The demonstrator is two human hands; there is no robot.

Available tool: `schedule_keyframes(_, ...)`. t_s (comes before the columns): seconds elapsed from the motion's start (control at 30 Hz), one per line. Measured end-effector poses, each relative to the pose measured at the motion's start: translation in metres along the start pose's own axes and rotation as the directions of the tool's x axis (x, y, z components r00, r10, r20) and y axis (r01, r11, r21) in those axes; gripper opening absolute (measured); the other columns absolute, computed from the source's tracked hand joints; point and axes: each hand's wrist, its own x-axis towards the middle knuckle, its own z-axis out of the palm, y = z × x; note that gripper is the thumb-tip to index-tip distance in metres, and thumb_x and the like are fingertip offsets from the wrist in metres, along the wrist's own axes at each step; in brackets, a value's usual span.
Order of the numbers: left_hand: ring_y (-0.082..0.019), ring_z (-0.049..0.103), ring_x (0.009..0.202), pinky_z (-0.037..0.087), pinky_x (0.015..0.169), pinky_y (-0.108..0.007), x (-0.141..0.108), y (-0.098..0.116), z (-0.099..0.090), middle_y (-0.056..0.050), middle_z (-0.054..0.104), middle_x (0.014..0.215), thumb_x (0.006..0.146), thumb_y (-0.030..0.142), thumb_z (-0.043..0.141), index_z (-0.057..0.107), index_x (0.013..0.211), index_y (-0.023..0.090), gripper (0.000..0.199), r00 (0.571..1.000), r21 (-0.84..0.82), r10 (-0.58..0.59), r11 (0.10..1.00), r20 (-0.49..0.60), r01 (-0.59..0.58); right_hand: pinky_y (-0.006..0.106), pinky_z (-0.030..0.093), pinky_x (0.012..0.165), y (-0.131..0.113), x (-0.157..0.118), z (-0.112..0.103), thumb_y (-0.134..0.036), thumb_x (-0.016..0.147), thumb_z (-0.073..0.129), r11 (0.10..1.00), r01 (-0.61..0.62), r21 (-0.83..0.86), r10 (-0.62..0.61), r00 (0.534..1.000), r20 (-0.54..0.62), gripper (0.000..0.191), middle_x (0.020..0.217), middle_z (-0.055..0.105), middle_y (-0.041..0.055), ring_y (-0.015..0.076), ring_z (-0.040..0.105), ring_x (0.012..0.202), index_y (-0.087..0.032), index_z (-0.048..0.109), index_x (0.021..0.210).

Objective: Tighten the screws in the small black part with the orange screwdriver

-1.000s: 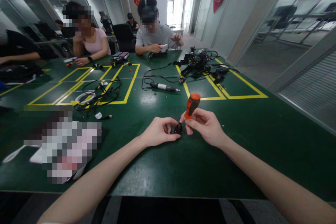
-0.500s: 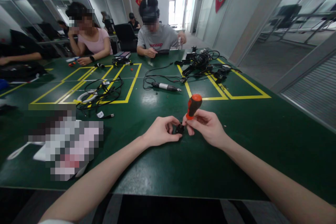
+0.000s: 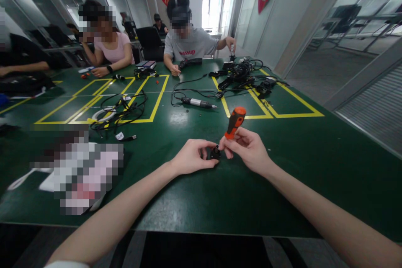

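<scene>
My left hand (image 3: 195,157) pinches a small black part (image 3: 215,153) between thumb and fingers, low over the green table. Its exact kind is too small to make out. In my right hand (image 3: 248,147) is a screwdriver (image 3: 236,122) with an orange and black handle, tilted with its top leaning right. The fingers wrap the lower end of the handle, and the right fingertips are close beside the black part. The screwdriver's tip is mostly hidden by my fingers and the part.
Beyond my hands lies a corded electric screwdriver (image 3: 198,103) on the green table (image 3: 266,205). Tangled black cables (image 3: 240,73) are heaped at the back right, more cables (image 3: 125,111) at left. A blurred-out pouch-like item (image 3: 97,176) lies at front left. Several people sit across the table.
The screwdriver handle has tipped slightly to the right and its top is a little higher. The left hand keeps the black part. Across the table, a person's arm has stretched toward the cable heap.
</scene>
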Motion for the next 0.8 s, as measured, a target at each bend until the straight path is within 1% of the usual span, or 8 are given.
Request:
schedule_keyframes(0.07,-0.007,0.063,0.061,0.051,0.06,-0.021,0.0,-0.004,-0.002,-0.003,0.073,0.097,0.071,0.025,0.085,0.064,0.14,0.016,0.072,0.999,-0.128,-0.037,0.991,-0.007,0.036,0.027,0.051,0.049,-0.001,0.001,-0.002,-0.053,0.087,0.081,1.0,0.008,-0.015,-0.008,1.0,0.016,0.036,0.063,0.064,-0.0012,0.0118,0.058,0.048,-0.019,0.069,0.085)
schedule_keyframes(0.13,-0.01,0.069,0.065,0.056,0.065,-0.024,0.001,-0.007,-0.006,-0.007,0.074,0.108,0.067,0.026,0.089,0.059,0.145,0.017,0.084,0.995,-0.219,-0.091,0.971,0.038,0.097,0.027,0.052,0.049,-0.001,0.001,-0.003,-0.053,0.09,0.078,1.0,0.006,-0.009,-0.006,0.999,0.045,0.035,0.063,0.063,-0.0015,0.0117,0.058,0.048,-0.018,0.07,0.086)
schedule_keyframes(0.2,-0.013,0.073,0.066,0.058,0.066,-0.025,0.003,-0.008,-0.009,-0.008,0.076,0.1,0.065,0.026,0.091,0.06,0.143,0.015,0.084,0.988,-0.285,-0.136,0.946,0.074,0.151,0.027,0.052,0.048,0.0,0.0,-0.003,-0.054,0.093,0.074,1.0,-0.003,0.017,0.002,0.997,0.073,0.037,0.068,0.066,0.0003,0.0115,0.059,0.047,-0.018,0.069,0.085)
schedule_keyframes(0.3,-0.015,0.075,0.067,0.056,0.065,-0.023,0.005,-0.008,-0.014,-0.006,0.077,0.085,0.064,0.024,0.093,0.065,0.132,0.012,0.075,0.979,-0.327,-0.173,0.924,0.109,0.2,0.026,0.053,0.048,0.003,-0.002,-0.001,-0.055,0.094,0.073,0.998,-0.009,0.069,0.003,0.996,0.093,0.038,0.075,0.07,0.0023,0.0118,0.062,0.05,-0.019,0.067,0.088)
schedule_keyframes(0.4,-0.014,0.074,0.066,0.055,0.064,-0.021,0.007,-0.007,-0.016,-0.005,0.077,0.082,0.061,0.02,0.095,0.068,0.127,0.01,0.072,0.975,-0.338,-0.195,0.915,0.11,0.221,0.024,0.052,0.047,0.005,-0.003,0.002,-0.052,0.089,0.08,0.993,0.011,0.119,-0.02,0.998,0.067,0.036,0.07,0.07,-0.0011,0.0104,0.06,0.047,-0.02,0.062,0.093)
schedule_keyframes(0.5,-0.015,0.076,0.067,0.056,0.065,-0.023,0.007,-0.008,-0.017,-0.007,0.078,0.082,0.061,0.019,0.095,0.068,0.125,0.009,0.07,0.968,-0.369,-0.21,0.896,0.137,0.246,0.023,0.051,0.046,0.004,-0.002,0.003,-0.051,0.087,0.082,0.995,0.007,0.1,-0.01,0.999,0.034,0.038,0.067,0.071,-0.001,0.0102,0.059,0.046,-0.021,0.059,0.089)
schedule_keyframes(0.63,-0.015,0.076,0.069,0.059,0.07,-0.026,0.006,-0.008,-0.019,-0.008,0.08,0.085,0.064,0.017,0.09,0.07,0.116,0.008,0.057,0.967,-0.412,-0.2,0.876,0.16,0.249,0.025,0.053,0.048,-0.001,0.0,0.001,-0.05,0.085,0.084,1.0,0.014,0.025,-0.015,1.0,0.017,0.035,0.072,0.07,0.0015,0.0105,0.06,0.048,-0.018,0.068,0.084)
schedule_keyframes(0.8,-0.013,0.075,0.07,0.06,0.075,-0.028,0.003,-0.004,-0.019,-0.013,0.081,0.103,0.066,0.016,0.086,0.072,0.114,0.008,0.05,0.966,-0.377,-0.198,0.892,0.166,0.248,0.026,0.052,0.047,-0.001,0.0,-0.001,-0.054,0.091,0.077,1.0,-0.006,0.025,0.004,0.997,0.079,0.038,0.068,0.067,0.0011,0.0112,0.06,0.047,-0.017,0.071,0.083)
